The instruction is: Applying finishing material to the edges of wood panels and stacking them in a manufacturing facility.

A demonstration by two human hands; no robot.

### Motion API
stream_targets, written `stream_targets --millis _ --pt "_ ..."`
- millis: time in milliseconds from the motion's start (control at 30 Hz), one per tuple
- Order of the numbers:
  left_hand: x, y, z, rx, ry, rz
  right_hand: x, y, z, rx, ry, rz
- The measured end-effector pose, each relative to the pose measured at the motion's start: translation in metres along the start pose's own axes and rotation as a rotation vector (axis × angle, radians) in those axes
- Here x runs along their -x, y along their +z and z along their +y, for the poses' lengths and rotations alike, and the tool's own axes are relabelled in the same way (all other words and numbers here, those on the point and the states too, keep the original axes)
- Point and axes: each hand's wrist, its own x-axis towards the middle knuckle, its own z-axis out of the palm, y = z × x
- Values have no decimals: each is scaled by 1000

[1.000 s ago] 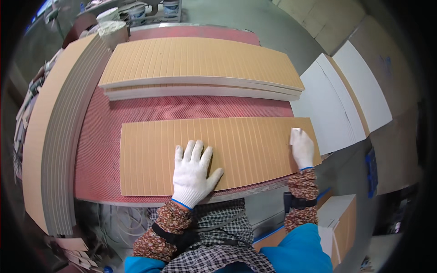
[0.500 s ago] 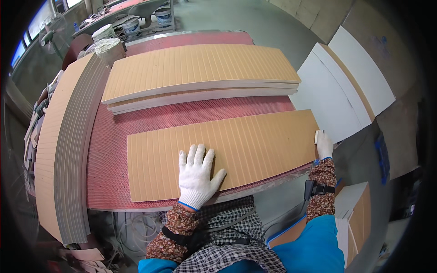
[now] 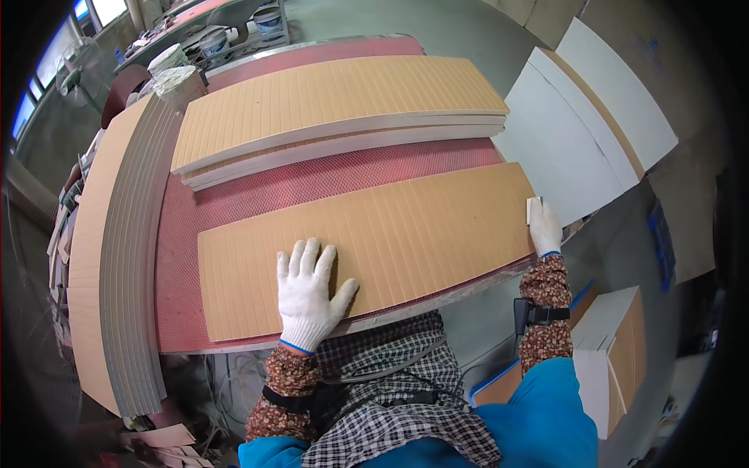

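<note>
A long tan board with fine grooves across its face lies along the near side of a red mesh-covered table. My left hand, in a white knit glove, rests flat on the board near its left part, fingers spread. At the board's right end, my right hand, gloved too, is closed round a small pale block. The block sits against the board's end edge; its far side is hidden by the glove.
Grooved tan boards are stacked on the table's far side. Another stack stands along the left edge. White panels lean at the right, and more boards stand low at right. Buckets sit at the far left.
The view has shifted a little. The board appears slightly farther left on the table, and both hands have moved left with it. The right hand still grips the block at the end edge.
</note>
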Motion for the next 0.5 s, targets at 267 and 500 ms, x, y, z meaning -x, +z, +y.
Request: stream_targets --millis 267,500 --pt "12 -7 -14 -17 -21 -21 26 -4 -19 81 -17 57" --pt "13 -5 -18 -10 -18 -3 145 -17 -69 275 -497 -38"
